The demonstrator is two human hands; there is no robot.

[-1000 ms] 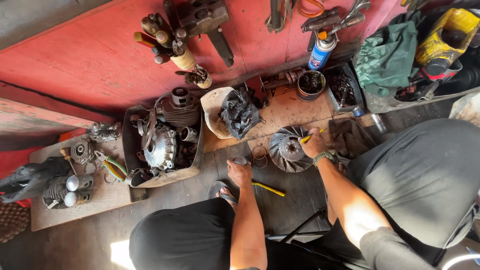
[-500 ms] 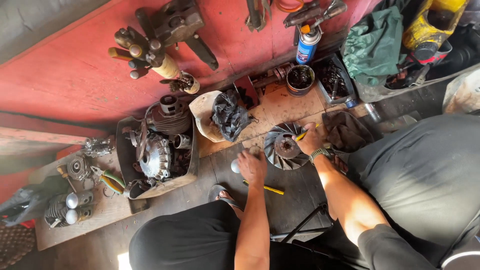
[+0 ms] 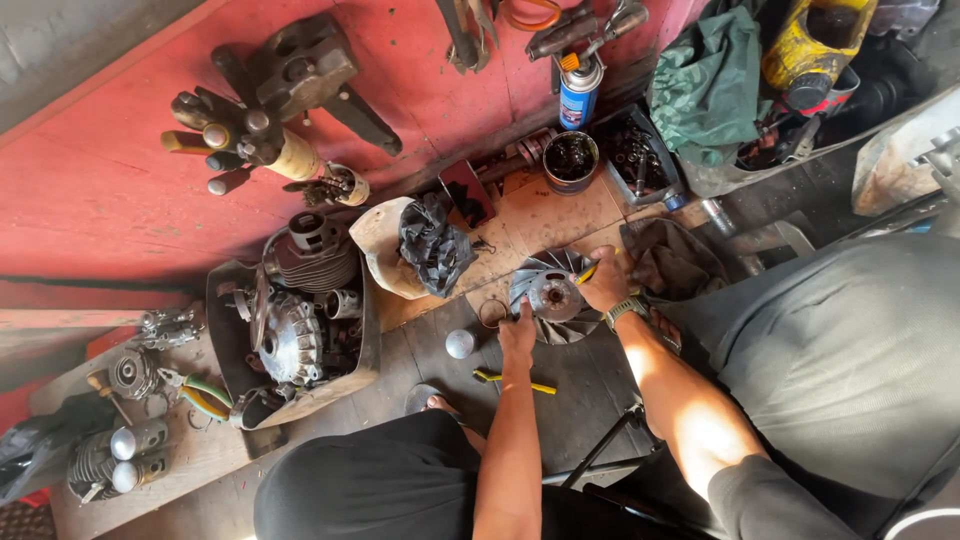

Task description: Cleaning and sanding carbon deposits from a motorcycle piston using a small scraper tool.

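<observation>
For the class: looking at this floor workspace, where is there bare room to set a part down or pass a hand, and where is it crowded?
Free: the dark floor between the small silver ball and the tray of engine parts, and the boards between the finned metal disc and the round tin. Crowded: around the disc, where the left hand and right hand work, and along the red wall.

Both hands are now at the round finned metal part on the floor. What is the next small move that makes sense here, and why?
Probably steadying the finned disc with the left hand while the right hand works its yellow-handled tool at the rim. Both hands touch the disc already, it lies flat on the board, and its hub faces up.
</observation>
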